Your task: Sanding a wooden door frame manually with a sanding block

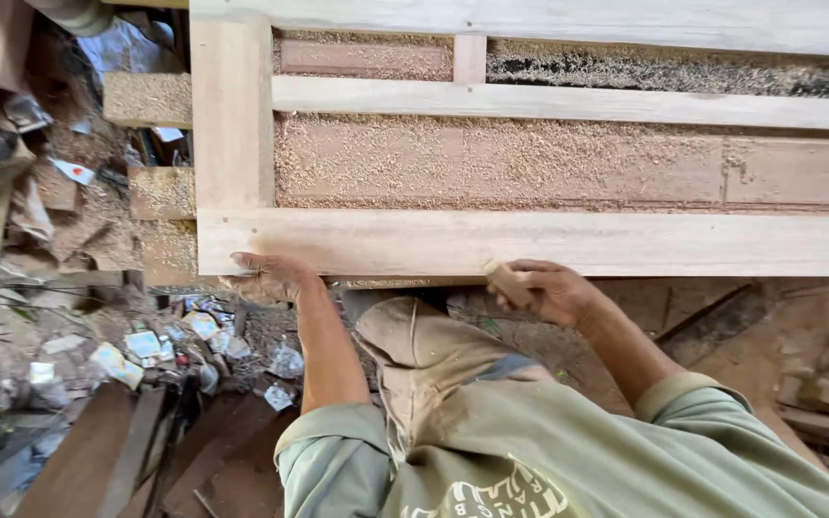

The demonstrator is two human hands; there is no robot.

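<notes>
Fingers (242, 261) of the left hand (271, 276) lay curled over the lower edge of the pale wooden frame (530, 242), near its bottom left corner, gripping the near rail from below. Fingers (520, 271) of the right hand (549, 291) were closed round a small wooden block (508, 283), one end poking up against the underside edge of the same rail. Both forearms bare, sleeves of a grey-green shirt (549, 451) pushed up past the elbows. One knee in dusty tan trousers (424, 350) raised between the arms, just below the frame.

Frame laid flat and filling the upper part of the view: thick upright at left, long rails running off to the right, a short stub between the two upper rails. Sawdust (491, 158) thick across the boards beneath the rails. To the left, scattered paper scraps (146, 345), offcuts and rubble on dirt ground; dark planks (98, 451) at lower left, more loose wood at far right.
</notes>
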